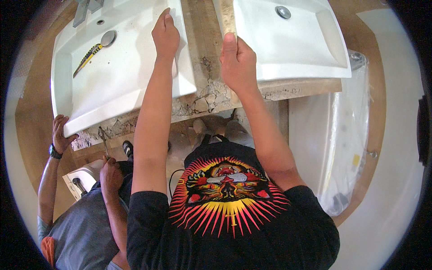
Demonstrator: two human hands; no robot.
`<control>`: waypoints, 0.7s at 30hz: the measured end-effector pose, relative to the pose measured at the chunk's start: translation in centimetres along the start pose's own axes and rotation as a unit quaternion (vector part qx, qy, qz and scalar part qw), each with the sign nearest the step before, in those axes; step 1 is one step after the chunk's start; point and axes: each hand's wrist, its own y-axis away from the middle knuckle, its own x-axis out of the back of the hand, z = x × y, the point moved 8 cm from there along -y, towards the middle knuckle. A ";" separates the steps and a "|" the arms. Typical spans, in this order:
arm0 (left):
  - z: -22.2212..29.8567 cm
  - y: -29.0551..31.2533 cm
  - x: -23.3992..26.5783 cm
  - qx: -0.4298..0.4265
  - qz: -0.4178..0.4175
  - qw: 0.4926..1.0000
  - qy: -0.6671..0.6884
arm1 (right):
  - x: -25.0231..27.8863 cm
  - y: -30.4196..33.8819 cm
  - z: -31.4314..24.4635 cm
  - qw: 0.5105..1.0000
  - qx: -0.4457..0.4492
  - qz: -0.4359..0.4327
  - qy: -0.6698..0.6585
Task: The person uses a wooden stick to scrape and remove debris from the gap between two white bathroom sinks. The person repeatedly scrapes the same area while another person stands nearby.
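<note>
The left washbasin is found beneath and to the left of the left grip, which is held over its right side. The left grip's fingers are drawn together, thumb uppermost; whether the rim is pinched cannot be told. The right grip is curled, thumb raised, at the near left corner of the right washbasin; what is enclosed is hidden.

Between the two grips, the desk is exposed, its broken front edge lying nearer the body. Left of the left grip, a yellow-and-black utility knife is laid in the basin, touching or just beside a round metal cover. Farther left and nearer, the basin's front corner is touched by a co-worker's hand; a thin tool is held in the other. Right of the right grip, a plastic-wrapped white object is seen.
</note>
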 end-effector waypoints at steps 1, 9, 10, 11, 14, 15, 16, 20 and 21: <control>-0.2 0.0 0.0 0.016 -0.003 1.000 0.000 | -0.5 0.3 1.5 0.999 -0.031 -0.001 0.041; 0.8 0.4 0.0 0.008 -0.012 0.999 -0.032 | -3.1 5.5 12.4 0.962 -0.199 -0.091 0.160; 1.0 0.2 0.1 -0.004 -0.003 1.000 -0.022 | -2.7 4.6 11.4 0.965 -0.195 -0.088 0.149; 1.1 0.2 0.2 -0.012 0.004 1.000 -0.019 | -2.3 3.4 9.2 0.977 -0.155 -0.074 0.126; 0.6 0.3 0.1 -0.004 0.003 1.000 -0.024 | -1.4 0.1 3.0 0.982 -0.123 -0.081 0.117; 0.4 0.2 0.1 -0.002 0.005 1.000 -0.022 | -0.5 -1.1 1.5 0.987 -0.119 -0.048 0.099; 0.3 0.1 0.1 -0.005 0.007 1.000 -0.018 | -0.1 -2.1 0.1 0.993 -0.088 -0.028 0.068; -0.3 -0.1 0.4 0.020 0.017 0.999 0.023 | -0.2 -1.4 1.4 0.999 -0.002 0.039 0.024; -0.3 -0.2 0.5 0.026 0.022 0.999 0.037 | -1.4 0.2 4.6 0.992 -0.090 0.006 0.091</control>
